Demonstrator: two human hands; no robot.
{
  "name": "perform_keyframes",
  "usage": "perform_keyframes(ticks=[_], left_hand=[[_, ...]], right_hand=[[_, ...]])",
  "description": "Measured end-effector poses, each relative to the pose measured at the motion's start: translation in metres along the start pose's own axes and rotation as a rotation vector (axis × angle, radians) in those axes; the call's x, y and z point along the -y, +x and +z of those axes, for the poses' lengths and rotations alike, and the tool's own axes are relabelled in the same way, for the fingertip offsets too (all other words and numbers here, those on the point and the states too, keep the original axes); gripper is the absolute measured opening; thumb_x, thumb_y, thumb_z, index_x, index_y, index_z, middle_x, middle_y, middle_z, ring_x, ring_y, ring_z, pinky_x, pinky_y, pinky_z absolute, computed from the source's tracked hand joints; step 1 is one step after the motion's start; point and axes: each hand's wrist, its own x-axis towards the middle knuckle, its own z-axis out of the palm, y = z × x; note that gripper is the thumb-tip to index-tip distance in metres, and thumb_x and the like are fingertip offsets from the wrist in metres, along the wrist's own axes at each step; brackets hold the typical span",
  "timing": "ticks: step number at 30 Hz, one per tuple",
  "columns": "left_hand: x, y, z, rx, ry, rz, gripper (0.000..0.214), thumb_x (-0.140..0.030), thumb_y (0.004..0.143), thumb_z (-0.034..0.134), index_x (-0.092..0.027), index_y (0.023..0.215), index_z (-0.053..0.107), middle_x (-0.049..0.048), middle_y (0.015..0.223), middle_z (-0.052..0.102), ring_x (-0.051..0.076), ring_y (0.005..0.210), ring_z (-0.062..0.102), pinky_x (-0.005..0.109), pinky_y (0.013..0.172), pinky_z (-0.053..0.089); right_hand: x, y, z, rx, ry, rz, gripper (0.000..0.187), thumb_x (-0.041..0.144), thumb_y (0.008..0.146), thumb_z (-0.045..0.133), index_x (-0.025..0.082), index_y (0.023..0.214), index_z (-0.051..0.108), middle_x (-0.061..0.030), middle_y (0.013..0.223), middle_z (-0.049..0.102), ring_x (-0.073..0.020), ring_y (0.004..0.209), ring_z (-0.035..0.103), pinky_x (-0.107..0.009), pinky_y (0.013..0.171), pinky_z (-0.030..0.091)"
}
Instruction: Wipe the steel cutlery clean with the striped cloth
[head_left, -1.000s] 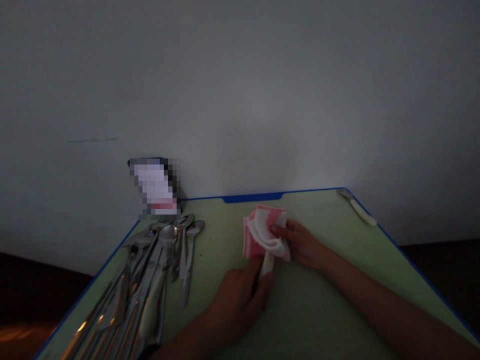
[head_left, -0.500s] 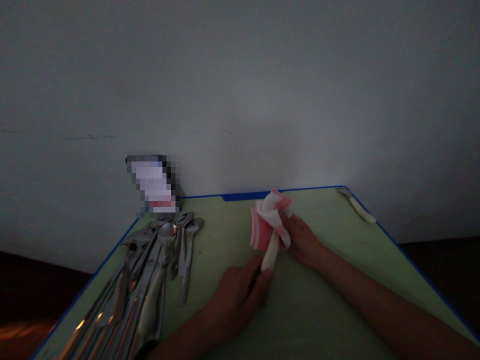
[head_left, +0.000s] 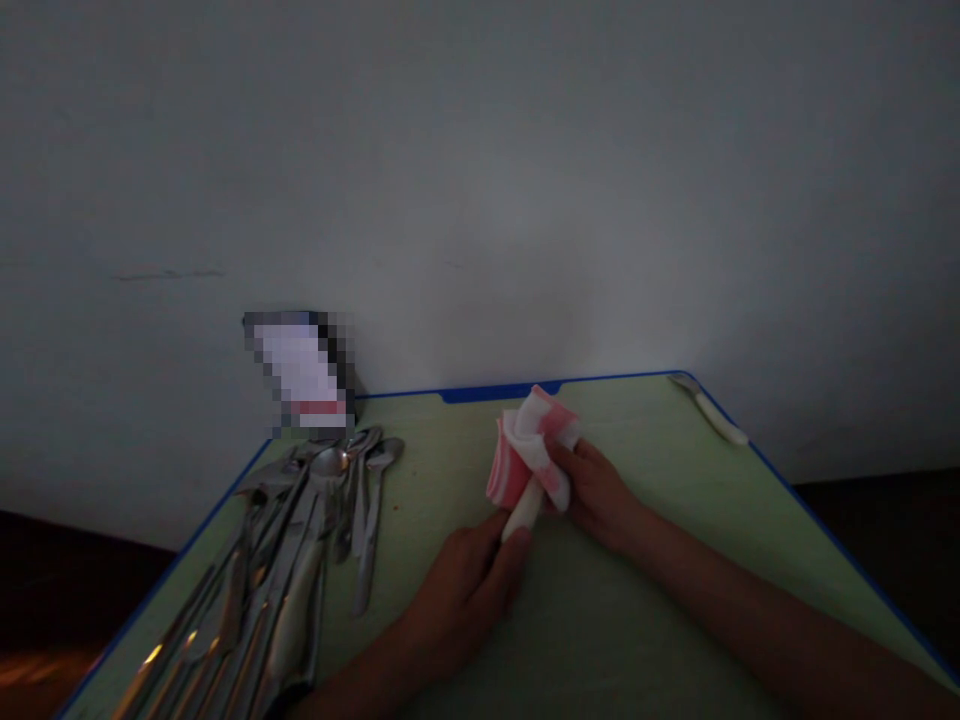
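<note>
My left hand (head_left: 469,590) is closed round the lower end of a white handle (head_left: 523,512). The handle belongs to a utensil whose head is hidden inside a pink and white cloth (head_left: 534,440). My right hand (head_left: 596,490) pinches this cloth around the utensil's upper part, thumb on top. Both hands are over the middle of the green table (head_left: 435,480). Left of them lies a heap of metal cutlery (head_left: 300,530), with a spoon (head_left: 375,510) on its right side.
A fork-like utensil with a white handle (head_left: 721,420) lies by the table's far right corner. At the far left a phone with a blurred screen (head_left: 300,365) leans on the grey wall (head_left: 480,200). Blue edging (head_left: 499,392) runs round the tabletop.
Both hands, with the handle and cloth, have shifted slightly left and the handle tilts more. The view has moved a little too. The cutlery stays in place.
</note>
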Motion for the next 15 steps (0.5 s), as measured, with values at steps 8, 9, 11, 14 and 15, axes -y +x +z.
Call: perform_keyframes(ticks=[8,9,11,14,15], left_hand=[[0.002,-0.001,-0.003,0.057,-0.023,0.005,0.04,-0.043,0.092,0.03,-0.016,0.068,0.047,-0.0046,0.05,0.045,0.009,0.045,0.041,0.021,0.045,0.029],[0.002,-0.001,-0.004,0.076,-0.031,0.017,0.039,-0.043,0.092,0.031,-0.016,0.069,0.047,-0.0045,0.05,0.046,0.009,0.045,0.042,0.021,0.045,0.029],[0.001,-0.002,-0.003,0.092,-0.07,0.029,0.039,-0.042,0.092,0.032,-0.016,0.069,0.048,-0.0042,0.051,0.047,0.009,0.046,0.042,0.02,0.046,0.03],[0.002,-0.003,-0.001,0.044,-0.174,0.01,0.041,-0.041,0.092,0.031,-0.016,0.065,0.048,-0.0042,0.05,0.046,0.009,0.047,0.043,0.02,0.05,0.033],[0.003,-0.003,0.0,0.026,-0.217,0.002,0.042,-0.041,0.092,0.031,-0.016,0.063,0.047,-0.0043,0.049,0.045,0.009,0.047,0.043,0.02,0.05,0.034]], right_hand=[[0.003,0.018,-0.022,-0.042,-0.252,-0.241,0.027,0.041,0.071,0.064,0.016,0.081,0.062,0.0004,0.072,0.062,-0.011,0.062,0.051,-0.023,0.057,0.039],[0.003,0.018,-0.022,-0.053,-0.245,-0.229,0.028,0.043,0.072,0.063,0.016,0.08,0.062,0.0005,0.069,0.061,-0.0109,0.06,0.05,-0.023,0.056,0.039],[0.005,0.017,-0.021,-0.074,-0.165,-0.177,0.031,0.047,0.073,0.06,0.016,0.077,0.062,0.0004,0.063,0.06,-0.0114,0.056,0.05,-0.023,0.053,0.039],[0.01,0.017,-0.019,-0.059,0.085,-0.078,0.027,0.044,0.077,0.056,0.018,0.08,0.061,0.0005,0.063,0.062,-0.0129,0.057,0.054,-0.025,0.056,0.042],[0.013,0.017,-0.019,-0.036,0.17,-0.048,0.023,0.041,0.079,0.054,0.019,0.082,0.061,0.0008,0.065,0.063,-0.0129,0.059,0.055,-0.025,0.057,0.044]])
